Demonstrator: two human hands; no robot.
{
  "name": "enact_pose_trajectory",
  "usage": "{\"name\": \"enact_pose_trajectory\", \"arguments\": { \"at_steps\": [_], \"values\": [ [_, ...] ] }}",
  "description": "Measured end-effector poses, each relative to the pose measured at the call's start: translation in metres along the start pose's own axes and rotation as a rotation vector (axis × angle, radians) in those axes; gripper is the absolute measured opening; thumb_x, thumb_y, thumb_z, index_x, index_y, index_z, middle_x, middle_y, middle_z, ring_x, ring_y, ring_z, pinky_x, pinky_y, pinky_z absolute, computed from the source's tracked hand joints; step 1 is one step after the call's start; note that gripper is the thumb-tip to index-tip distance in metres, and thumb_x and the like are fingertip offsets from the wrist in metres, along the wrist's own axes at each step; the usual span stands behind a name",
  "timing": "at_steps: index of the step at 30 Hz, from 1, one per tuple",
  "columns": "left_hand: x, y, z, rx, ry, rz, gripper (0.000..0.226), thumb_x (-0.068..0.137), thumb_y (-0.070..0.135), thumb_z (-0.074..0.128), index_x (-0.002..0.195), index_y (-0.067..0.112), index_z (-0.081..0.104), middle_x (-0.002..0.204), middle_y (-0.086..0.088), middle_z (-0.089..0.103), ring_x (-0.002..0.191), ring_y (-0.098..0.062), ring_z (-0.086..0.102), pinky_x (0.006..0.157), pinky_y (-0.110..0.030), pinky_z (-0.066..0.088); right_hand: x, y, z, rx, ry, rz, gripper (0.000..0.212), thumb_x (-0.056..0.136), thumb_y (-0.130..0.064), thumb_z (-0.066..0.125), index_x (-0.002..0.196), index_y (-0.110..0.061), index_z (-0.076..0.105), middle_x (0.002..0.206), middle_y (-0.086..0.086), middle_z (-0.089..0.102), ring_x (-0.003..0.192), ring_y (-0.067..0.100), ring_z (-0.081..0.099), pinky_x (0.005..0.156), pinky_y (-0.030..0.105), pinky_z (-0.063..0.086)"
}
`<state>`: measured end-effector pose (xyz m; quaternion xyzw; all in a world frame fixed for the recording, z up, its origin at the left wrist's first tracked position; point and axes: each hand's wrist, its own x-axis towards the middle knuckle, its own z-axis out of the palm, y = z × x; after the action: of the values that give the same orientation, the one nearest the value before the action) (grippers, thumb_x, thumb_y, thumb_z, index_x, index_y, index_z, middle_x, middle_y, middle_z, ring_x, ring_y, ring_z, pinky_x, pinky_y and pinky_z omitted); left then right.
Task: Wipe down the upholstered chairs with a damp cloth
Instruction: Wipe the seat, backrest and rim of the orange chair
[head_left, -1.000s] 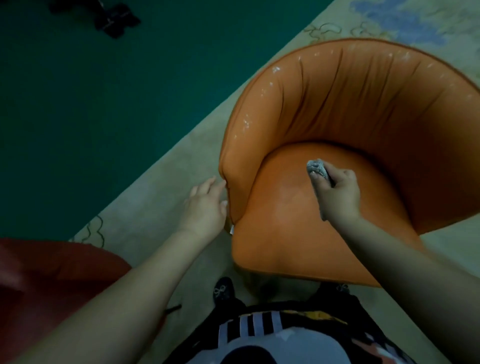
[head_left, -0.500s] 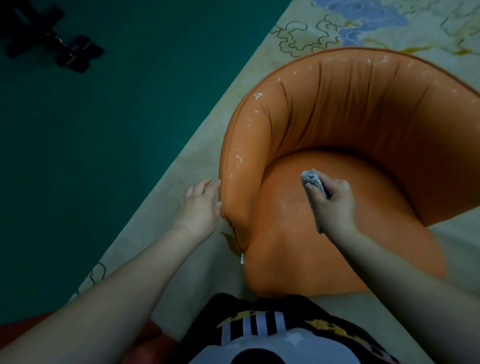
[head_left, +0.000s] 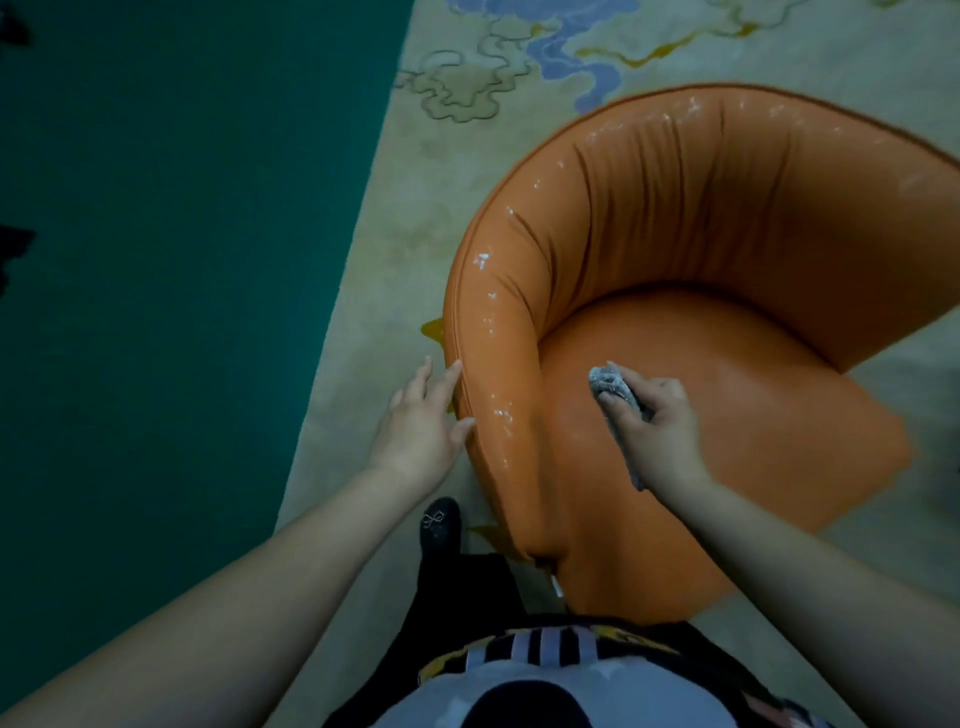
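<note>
Right hand (head_left: 655, 431) grips cloth (head_left: 613, 385) over chair (head_left: 727, 395) seat; left hand (head_left: 421, 421), fingers straight, seemingly touches its armrest.

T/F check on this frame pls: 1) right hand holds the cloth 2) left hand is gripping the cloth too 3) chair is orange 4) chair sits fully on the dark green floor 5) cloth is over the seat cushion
1) The right hand holds the grey cloth. True.
2) The left hand grips the cloth too. False: its fingers are straight and lie against the outer side of the chair's arm, and it holds nothing.
3) The chair is orange. True.
4) The chair sits fully on the dark green floor. False: it stands on the pale patterned rug, beside the green area.
5) The cloth is over the seat cushion. True, though contact with it cannot be told.
</note>
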<state>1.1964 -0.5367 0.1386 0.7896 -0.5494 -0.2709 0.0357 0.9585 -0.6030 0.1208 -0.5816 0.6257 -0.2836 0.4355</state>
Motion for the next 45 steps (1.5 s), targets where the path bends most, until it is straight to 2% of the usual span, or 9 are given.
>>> {"name": "enact_pose_trajectory", "arguments": {
  "at_steps": [7,13,21,26,29,32,35,39,45],
  "values": [
    [0.056,-0.013,-0.021,-0.007,-0.165,0.214,0.078,0.087,0.048,0.063,0.150,0.036,0.018,0.160,-0.008,-0.004,0.145,-0.032,0.013,0.116,-0.044,0.026,-0.025,-0.017,0.059,0.031,0.213,0.192,0.036,0.091,-0.017,0.064,0.126,-0.024,0.061,0.090,-0.010,0.038,0.079,0.001,0.046,0.079,0.009,0.042],
    [0.069,-0.015,-0.014,0.073,-0.161,0.304,0.079,0.079,0.051,0.070,0.146,0.030,0.033,0.160,-0.010,-0.005,0.142,-0.033,0.023,0.111,-0.042,0.035,-0.047,-0.020,0.066,0.059,0.296,0.246,0.036,0.091,-0.013,0.064,0.126,-0.020,0.063,0.098,0.003,0.043,0.080,0.004,0.048,0.068,-0.002,0.035],
    [0.072,-0.028,-0.003,-0.046,-0.065,0.365,0.074,0.075,0.039,0.078,0.140,0.026,0.045,0.160,-0.010,0.007,0.142,-0.030,0.027,0.111,-0.042,0.035,-0.059,-0.003,0.127,-0.063,0.162,-0.070,0.045,0.081,-0.014,0.069,0.121,-0.032,0.061,0.095,-0.003,0.041,0.093,0.015,0.042,0.081,0.018,0.038],
    [0.073,-0.034,-0.006,-0.103,-0.042,0.372,0.072,0.072,0.040,0.079,0.137,0.026,0.050,0.158,-0.008,0.019,0.142,-0.018,0.027,0.106,-0.017,0.021,-0.029,0.014,0.139,-0.119,0.216,-0.128,0.050,0.082,-0.018,0.064,0.129,-0.032,0.052,0.097,0.000,0.038,0.095,0.015,0.039,0.083,0.023,0.033],
    [0.075,-0.034,-0.007,-0.198,-0.040,0.335,0.084,0.069,0.035,0.081,0.142,0.022,0.043,0.157,-0.005,0.021,0.142,-0.016,0.025,0.110,-0.018,0.017,-0.023,0.019,0.135,-0.071,0.214,-0.090,0.049,0.084,-0.024,0.062,0.130,-0.037,0.049,0.096,-0.001,0.038,0.095,0.020,0.044,0.087,0.025,0.035],
    [0.081,-0.035,-0.004,-0.319,-0.088,0.290,0.105,0.066,0.031,0.084,0.151,0.026,0.023,0.159,0.003,0.008,0.144,-0.017,0.022,0.115,-0.039,0.030,-0.047,0.021,0.133,-0.178,0.226,-0.176,0.054,0.082,-0.022,0.063,0.132,-0.038,0.050,0.099,0.000,0.042,0.095,0.019,0.043,0.084,0.024,0.034],
    [0.091,-0.040,-0.003,-0.411,-0.120,0.243,0.118,0.066,0.025,0.086,0.153,0.029,0.006,0.160,0.007,-0.002,0.145,-0.019,0.020,0.112,-0.044,0.035,-0.047,0.020,0.136,-0.205,0.168,-0.272,0.052,0.081,-0.028,0.055,0.132,-0.039,0.049,0.099,0.005,0.046,0.092,0.022,0.044,0.076,0.038,0.044],
    [0.100,-0.037,-0.005,-0.447,-0.139,0.212,0.112,0.073,0.019,0.081,0.153,0.030,0.004,0.158,0.001,0.019,0.139,-0.017,0.033,0.112,-0.040,0.035,0.021,0.005,0.140,-0.230,0.122,-0.311,0.049,0.084,-0.025,0.059,0.130,-0.041,0.053,0.100,0.005,0.045,0.094,0.025,0.045,0.078,0.046,0.047],
    [0.111,-0.037,-0.014,-0.609,-0.232,0.140,0.098,0.085,0.011,0.069,0.153,0.030,0.003,0.152,-0.010,0.034,0.126,-0.018,0.051,0.103,-0.030,0.044,-0.005,0.021,0.130,-0.217,0.083,-0.386,0.046,0.085,-0.026,0.055,0.130,-0.035,0.053,0.101,0.004,0.043,0.094,0.023,0.043,0.084,0.029,0.036]
  ]
}}
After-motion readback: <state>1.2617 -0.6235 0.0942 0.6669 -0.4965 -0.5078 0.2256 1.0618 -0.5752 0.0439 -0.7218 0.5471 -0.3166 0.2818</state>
